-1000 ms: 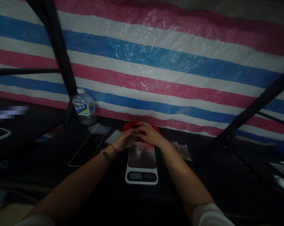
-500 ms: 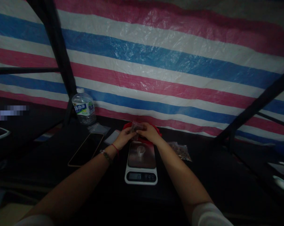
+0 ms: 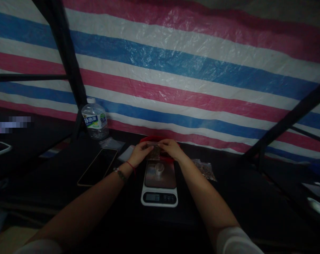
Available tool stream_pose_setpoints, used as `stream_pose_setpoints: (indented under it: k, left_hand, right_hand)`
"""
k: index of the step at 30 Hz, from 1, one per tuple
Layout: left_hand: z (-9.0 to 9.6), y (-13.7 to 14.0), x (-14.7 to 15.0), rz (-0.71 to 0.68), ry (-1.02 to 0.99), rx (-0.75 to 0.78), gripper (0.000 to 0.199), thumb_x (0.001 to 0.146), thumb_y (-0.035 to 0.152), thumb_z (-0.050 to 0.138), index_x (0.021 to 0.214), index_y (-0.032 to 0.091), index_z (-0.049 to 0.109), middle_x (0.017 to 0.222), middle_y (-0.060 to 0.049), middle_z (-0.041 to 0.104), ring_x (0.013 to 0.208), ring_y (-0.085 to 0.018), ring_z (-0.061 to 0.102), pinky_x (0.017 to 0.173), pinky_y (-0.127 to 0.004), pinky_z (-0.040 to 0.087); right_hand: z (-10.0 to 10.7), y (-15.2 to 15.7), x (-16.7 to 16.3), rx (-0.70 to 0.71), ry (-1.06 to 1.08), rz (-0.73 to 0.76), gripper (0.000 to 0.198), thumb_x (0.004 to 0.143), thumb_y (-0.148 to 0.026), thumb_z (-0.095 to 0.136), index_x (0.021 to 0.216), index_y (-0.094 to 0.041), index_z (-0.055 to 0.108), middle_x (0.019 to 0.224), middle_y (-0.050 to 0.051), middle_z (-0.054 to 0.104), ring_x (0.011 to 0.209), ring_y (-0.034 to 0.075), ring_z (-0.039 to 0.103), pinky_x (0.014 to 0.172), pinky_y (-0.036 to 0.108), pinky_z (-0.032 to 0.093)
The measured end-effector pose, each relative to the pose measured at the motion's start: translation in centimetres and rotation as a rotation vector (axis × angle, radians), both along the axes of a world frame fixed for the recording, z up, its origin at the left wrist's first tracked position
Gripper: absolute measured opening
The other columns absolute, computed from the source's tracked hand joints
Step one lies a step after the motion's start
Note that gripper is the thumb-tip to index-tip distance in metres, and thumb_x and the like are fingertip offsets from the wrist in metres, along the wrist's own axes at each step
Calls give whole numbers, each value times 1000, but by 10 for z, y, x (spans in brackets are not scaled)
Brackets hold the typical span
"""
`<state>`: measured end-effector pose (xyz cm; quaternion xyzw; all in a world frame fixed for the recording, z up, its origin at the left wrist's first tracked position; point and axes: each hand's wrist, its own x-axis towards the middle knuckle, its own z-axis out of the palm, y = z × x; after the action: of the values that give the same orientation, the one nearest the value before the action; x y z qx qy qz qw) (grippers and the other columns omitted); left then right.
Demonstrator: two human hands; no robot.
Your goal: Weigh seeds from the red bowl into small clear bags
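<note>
Between my two hands hangs a small clear zip bag with brownish bits inside. My left hand pinches the bag's top edge on one side, and my right hand pinches it on the other. Just below is a white digital scale with a metal plate, its display too dim to read. A small clear cup stands on that plate. Behind my hands sits a red container, partly hidden by them. To the right of my right forearm lie filled zip bags.
A phone lies left of the scale, near flat clear bags and a whitish packet. A big plastic bottle stands at the back left. Black frame bars and a striped plastic sheet rise behind the black table.
The bag has gone from tilted and bunched in my fingers to hanging straight down, its top stretched level between both hands. My right hand has shifted slightly.
</note>
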<state>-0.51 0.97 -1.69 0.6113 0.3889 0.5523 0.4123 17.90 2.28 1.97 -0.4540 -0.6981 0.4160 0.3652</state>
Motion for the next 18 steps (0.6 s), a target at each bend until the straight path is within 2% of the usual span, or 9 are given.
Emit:
stream_pose_setpoints:
  k: [4, 6, 10, 14, 18]
  left_hand:
    - [-3, 4, -3, 110, 26, 23, 38, 72, 52, 69, 83, 16, 72, 85, -7, 73, 85, -22, 66, 81, -33, 52]
    - [-5, 7, -4, 130, 38, 9, 38, 71, 52, 69, 81, 16, 72, 83, -6, 72, 83, -21, 66, 80, -32, 52]
    - [-8, 9, -4, 146, 22, -20, 37, 71, 50, 69, 81, 15, 71, 81, -6, 71, 78, -19, 64, 77, -31, 50]
    - [-7, 9, -3, 141, -13, -18, 34, 71, 48, 69, 78, 15, 68, 79, -4, 69, 76, -18, 62, 74, -29, 49]
    - [-5, 7, -3, 149, 2, -14, 30, 71, 45, 68, 77, 16, 68, 77, -3, 68, 75, -17, 61, 74, -29, 49]
  right_hand:
    - [8, -1, 6, 205, -251, -125, 21, 75, -36, 67, 75, -15, 71, 65, 1, 65, 58, 12, 55, 54, 23, 37]
    - [13, -2, 8, 250, -306, -147, 20, 74, -35, 68, 73, -15, 70, 66, 1, 66, 59, 12, 54, 55, 23, 36]
    - [16, -1, 11, 236, -261, -54, 16, 78, -29, 63, 79, -15, 72, 73, 2, 68, 65, 13, 58, 61, 24, 40]
    - [13, 3, 15, 242, -269, -116, 16, 77, -28, 63, 77, -15, 72, 74, 3, 69, 67, 15, 59, 64, 26, 41]
    - [10, 5, 15, 234, -257, -78, 16, 76, -29, 64, 77, -15, 71, 73, 2, 68, 65, 14, 58, 62, 24, 40]
